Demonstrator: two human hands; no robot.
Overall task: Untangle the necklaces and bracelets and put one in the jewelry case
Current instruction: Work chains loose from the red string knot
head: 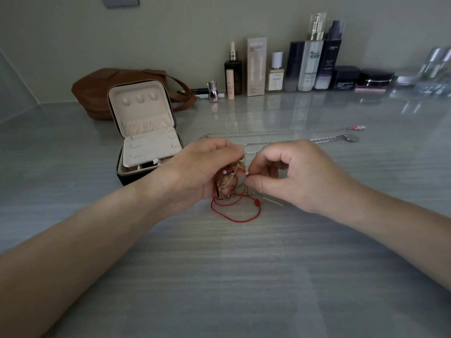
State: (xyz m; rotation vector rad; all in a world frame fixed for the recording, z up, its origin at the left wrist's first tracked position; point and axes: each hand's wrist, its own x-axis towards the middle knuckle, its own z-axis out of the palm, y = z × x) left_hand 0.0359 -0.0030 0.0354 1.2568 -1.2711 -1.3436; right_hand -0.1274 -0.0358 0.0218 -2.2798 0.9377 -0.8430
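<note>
**Knot could tighten under a hard pull**

The tangle [230, 181] of red cord and gold chain sits mid-worktop, gripped by the left hand [202, 172]; the right hand [288, 174] pinches a strand. Tugging risks cinching it (or snapping links). The jewelry case [146, 135] waits open, far left.

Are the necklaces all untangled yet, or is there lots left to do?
Partly. Two silver necklaces already lie stretched out on the table. The left hand and right hand hold a clump of red cord and gold chain. The open jewelry case shows no jewelry inside yet.
</note>
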